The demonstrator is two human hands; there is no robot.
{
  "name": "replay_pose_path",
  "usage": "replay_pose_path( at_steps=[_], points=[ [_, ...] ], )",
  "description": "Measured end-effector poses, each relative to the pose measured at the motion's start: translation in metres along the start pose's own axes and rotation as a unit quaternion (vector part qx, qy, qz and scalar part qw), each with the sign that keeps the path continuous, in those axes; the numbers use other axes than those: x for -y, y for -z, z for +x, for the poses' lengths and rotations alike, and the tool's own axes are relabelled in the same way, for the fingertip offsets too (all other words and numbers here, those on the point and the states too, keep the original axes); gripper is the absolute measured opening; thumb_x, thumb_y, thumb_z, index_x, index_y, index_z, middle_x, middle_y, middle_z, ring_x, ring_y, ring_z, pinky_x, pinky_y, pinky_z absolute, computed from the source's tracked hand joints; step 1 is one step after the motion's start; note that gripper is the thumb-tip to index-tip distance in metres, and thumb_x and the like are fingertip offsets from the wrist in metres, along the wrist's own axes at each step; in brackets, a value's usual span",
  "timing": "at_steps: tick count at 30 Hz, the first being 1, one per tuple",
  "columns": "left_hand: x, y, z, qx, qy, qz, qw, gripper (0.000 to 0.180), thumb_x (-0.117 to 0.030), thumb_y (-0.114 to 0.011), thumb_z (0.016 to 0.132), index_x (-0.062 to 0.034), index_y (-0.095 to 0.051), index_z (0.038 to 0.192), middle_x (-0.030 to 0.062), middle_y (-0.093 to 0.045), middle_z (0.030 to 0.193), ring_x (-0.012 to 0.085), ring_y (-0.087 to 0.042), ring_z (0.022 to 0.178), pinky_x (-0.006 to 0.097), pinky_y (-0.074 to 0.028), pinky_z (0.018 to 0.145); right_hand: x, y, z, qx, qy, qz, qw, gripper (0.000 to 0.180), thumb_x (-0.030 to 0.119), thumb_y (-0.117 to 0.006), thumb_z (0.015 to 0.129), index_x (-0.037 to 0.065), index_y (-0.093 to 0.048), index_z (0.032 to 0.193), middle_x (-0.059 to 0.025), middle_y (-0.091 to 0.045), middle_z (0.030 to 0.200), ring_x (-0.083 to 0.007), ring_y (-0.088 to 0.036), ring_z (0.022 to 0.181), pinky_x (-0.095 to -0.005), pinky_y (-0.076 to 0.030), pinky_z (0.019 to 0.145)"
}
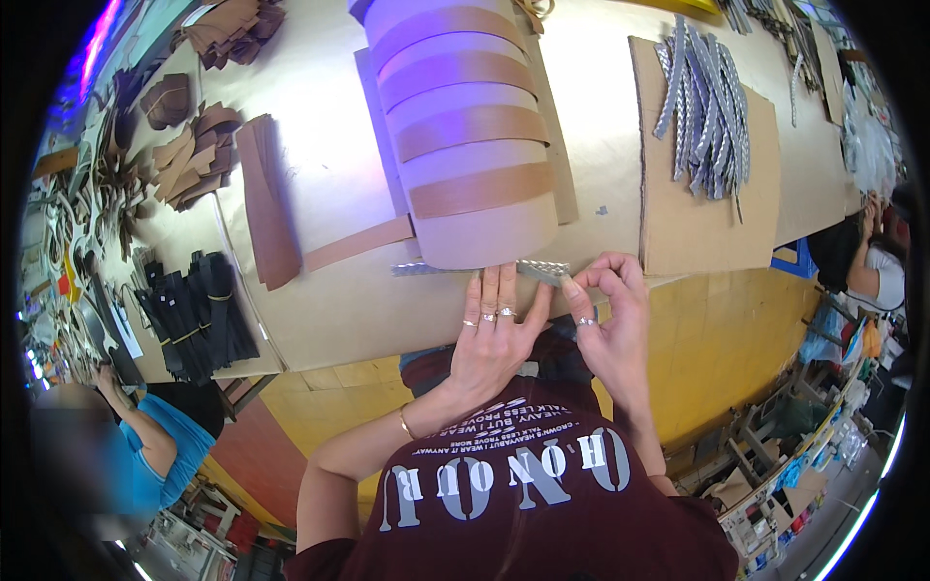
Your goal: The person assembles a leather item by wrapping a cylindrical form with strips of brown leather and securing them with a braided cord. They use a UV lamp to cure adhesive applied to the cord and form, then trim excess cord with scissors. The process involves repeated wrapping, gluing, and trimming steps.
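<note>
I see the table (329, 320) ending just in front of me, its near edge running under both wrists, with yellow floor beyond. Open tabletop lies to the left of my hands, out to the bundled black straps (199, 315). Straight ahead the room is tight: a large curved card piece (465, 136) crossed by 4 brown bands sits right beyond my fingertips. To the right, a cardboard sheet (702, 203) carrying a heap of silver braided strips (707, 107) comes close to my right hand.

My left hand (494, 334) lies flat and fully spread, fingers straight, pressing down on a silver braided strip (480, 268) that runs sideways along the card piece's lower edge. My right hand (605, 305) is curled, thumb and forefinger pinched onto that strip's right end, lifted slightly off the table. Brown leather pieces (266, 198) lie further left. Another person in blue (155, 455) is at lower left, well apart.
</note>
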State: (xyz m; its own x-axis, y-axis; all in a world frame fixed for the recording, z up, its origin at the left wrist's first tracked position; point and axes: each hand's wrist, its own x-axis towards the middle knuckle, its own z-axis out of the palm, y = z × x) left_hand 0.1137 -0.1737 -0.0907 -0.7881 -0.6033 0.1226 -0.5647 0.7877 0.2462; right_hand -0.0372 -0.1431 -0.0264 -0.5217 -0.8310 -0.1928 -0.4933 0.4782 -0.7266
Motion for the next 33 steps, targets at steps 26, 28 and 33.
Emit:
replay_pose_path(
  at_steps=[26, 28, 33],
  points=[
    [-0.001, 0.005, 0.005, 0.010, 0.019, 0.027, 0.999, 0.073, -0.046, -0.067, 0.082, 0.0065, -0.051, 0.131, 0.0243, -0.052, 0.135, 0.0364, -0.051, 0.125, 0.046, -0.034, 0.110, -0.017, -0.017, 0.002, -0.059, -0.006, -0.075, 0.995, 0.012, 0.014, -0.070, 0.082, 0.005, -0.063, 0.082, -0.0084, -0.055, 0.097, -0.0269, -0.053, 0.094, -0.0383, -0.038, 0.079],
    [-0.001, 0.005, 0.005, 0.004, 0.019, 0.030, 0.999, 0.072, -0.045, -0.068, 0.082, 0.0065, -0.051, 0.130, 0.0246, -0.052, 0.135, 0.0367, -0.051, 0.125, 0.046, -0.034, 0.110, -0.017, -0.018, 0.002, -0.060, -0.008, -0.072, 0.996, 0.012, 0.014, -0.070, 0.082, 0.005, -0.063, 0.083, -0.0083, -0.055, 0.097, -0.0268, -0.053, 0.095, -0.0383, -0.038, 0.079],
    [-0.001, 0.005, 0.005, 0.002, 0.013, 0.039, 0.999, 0.069, -0.045, -0.068, 0.082, 0.0026, -0.054, 0.129, 0.0249, -0.052, 0.135, 0.0373, -0.051, 0.124, 0.047, -0.035, 0.109, -0.015, -0.019, 0.003, -0.067, -0.010, -0.082, 0.994, 0.013, 0.015, -0.070, 0.082, 0.005, -0.063, 0.082, -0.0082, -0.055, 0.097, -0.0267, -0.053, 0.095, -0.0384, -0.037, 0.079]
  ],
)
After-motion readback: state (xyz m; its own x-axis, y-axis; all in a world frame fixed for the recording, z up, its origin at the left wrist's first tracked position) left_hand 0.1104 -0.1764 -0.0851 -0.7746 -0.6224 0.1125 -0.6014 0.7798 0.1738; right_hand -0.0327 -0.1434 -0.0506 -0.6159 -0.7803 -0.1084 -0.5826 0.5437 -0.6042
